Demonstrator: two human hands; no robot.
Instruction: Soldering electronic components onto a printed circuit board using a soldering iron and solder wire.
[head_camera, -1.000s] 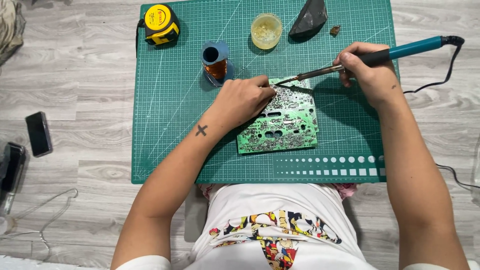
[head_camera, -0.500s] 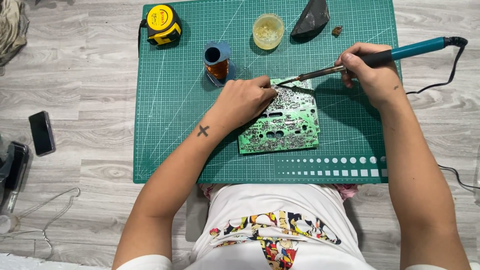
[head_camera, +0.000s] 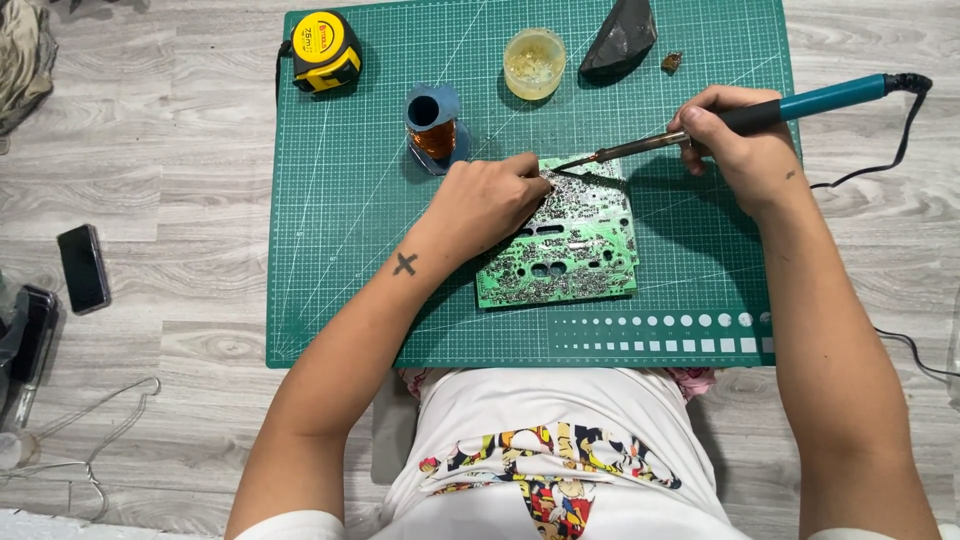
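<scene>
I observe the left hand (head_camera: 485, 203) resting on the near-left corner of the green circuit board (head_camera: 565, 245), fingers curled and pinching something too small to identify at the board's far edge; the board lies flat on the green cutting mat (head_camera: 340, 250), directly under and between both hands. The right hand (head_camera: 735, 140) is closed around the teal-handled soldering iron (head_camera: 740, 115), its tip meeting the board's far edge just beside the left fingertips. Compared with a second ago, the board and both hands sit in practically the same arrangement, the iron tip remaining at the same spot; only the camera view has shifted slightly. I judge that the work at this one joint continues, with no move on to another point. Containers: beyond the left hand stands a small blue-rimmed jar (head_camera: 433, 125) holding an amber liquid; beyond the iron tip sits a round clear tub (head_camera: 534, 62) with a yellowish, paste-like content, open at the top. Farther beyond the left hand lies a yellow tape measure (head_camera: 323, 50); a dark wedge-shaped object (head_camera: 620, 40) lies beyond the right hand. Well left of the left hand, on the wooden floor, a black phone (head_camera: 82, 267) lies flat.
</scene>
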